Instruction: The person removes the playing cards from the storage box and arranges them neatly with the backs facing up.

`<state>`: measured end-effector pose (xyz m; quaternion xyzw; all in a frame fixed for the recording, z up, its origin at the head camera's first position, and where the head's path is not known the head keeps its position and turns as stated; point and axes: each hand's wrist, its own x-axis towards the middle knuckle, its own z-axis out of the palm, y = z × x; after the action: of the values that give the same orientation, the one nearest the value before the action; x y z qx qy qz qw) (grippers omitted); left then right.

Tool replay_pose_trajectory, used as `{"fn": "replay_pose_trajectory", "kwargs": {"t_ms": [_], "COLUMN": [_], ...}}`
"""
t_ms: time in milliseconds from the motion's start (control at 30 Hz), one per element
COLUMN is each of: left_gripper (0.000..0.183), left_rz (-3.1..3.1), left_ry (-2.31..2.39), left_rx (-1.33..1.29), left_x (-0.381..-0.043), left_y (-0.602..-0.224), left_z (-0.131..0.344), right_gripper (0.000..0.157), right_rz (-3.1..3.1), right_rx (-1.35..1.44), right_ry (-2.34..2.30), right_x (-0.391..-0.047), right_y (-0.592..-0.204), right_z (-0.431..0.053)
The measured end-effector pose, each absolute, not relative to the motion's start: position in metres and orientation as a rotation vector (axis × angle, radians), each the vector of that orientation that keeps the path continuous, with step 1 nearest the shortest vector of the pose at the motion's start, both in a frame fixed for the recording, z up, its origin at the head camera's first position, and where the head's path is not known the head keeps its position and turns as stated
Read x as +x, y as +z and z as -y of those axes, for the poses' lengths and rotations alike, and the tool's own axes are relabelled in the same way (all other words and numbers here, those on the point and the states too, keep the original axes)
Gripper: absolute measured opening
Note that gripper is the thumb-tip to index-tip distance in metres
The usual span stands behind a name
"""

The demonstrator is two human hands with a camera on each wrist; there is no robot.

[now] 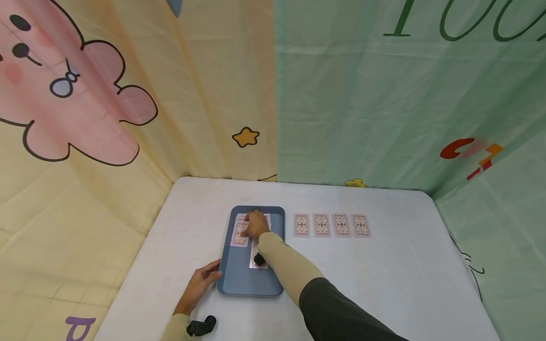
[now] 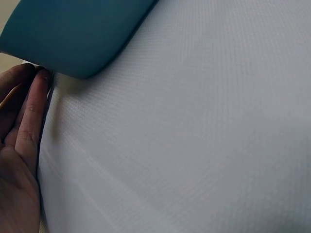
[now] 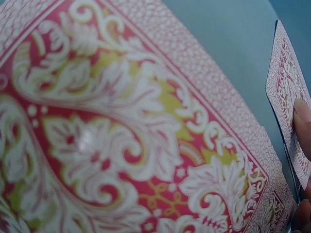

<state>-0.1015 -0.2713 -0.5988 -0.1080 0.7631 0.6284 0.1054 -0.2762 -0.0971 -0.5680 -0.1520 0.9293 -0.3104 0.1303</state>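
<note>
A blue-grey tray (image 1: 251, 280) lies on the white table. My right hand (image 1: 256, 224) is over its far part, where playing cards lie with their backs up. In the right wrist view the thumb lies on the patterned back of a tilted playing card (image 3: 287, 80), pinched with fingers mostly hidden behind it. One card (image 1: 240, 235) shows left of this hand; another (image 1: 255, 263) is partly covered by the forearm. A large card back (image 3: 97, 126) fills the right wrist view. My left hand (image 1: 198, 286) touches the tray's left edge with fairly straight fingers.
To the right of the tray, several face-down playing cards (image 1: 322, 225) stand in a row on the table (image 1: 362, 284). Printed fabric curtains (image 1: 362, 104) rise behind the table and along its sides. Dark wrist devices (image 1: 202, 326) sit on both wrists.
</note>
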Motion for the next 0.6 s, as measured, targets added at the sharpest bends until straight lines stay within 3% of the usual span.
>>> {"fn": "replay_pose_trajectory", "kwargs": {"t_ms": [600], "left_gripper": [0.047], "left_rz": [-2.264], "left_ry": [1.841], "left_rx": [-0.323], "left_x": [-0.1009], "left_y": [-0.5972], "left_z": [0.2704], "right_gripper": [0.045], "right_rz": [-2.641], "right_rx": [-0.460], "right_ry": [-0.946], "right_x": [-0.2804], "right_y": [-0.5689], "right_z": [0.0998]}}
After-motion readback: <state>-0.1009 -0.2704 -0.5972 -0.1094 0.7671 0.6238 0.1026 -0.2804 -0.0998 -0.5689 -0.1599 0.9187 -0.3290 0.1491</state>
